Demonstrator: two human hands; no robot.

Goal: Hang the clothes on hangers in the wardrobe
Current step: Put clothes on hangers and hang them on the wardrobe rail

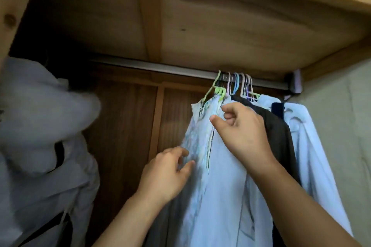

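hangers (234, 84) about seven on one rail (160, 67), left hand (166, 170) pinching pale shirt (200, 146), right hand (243, 134) loosely curled

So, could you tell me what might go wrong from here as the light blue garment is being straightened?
The left hand pinches the light blue garment at its edge; a tug could drag it off the green hanger. The hangers are bunched at the right end of the rail, so nudging one may unhook a neighbour. The right hand could snag the dark garment.

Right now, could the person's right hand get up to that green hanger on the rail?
Probably yes: the right hand is just below the green hanger, nothing lies between them, and its fingers look free beside the light blue garment.
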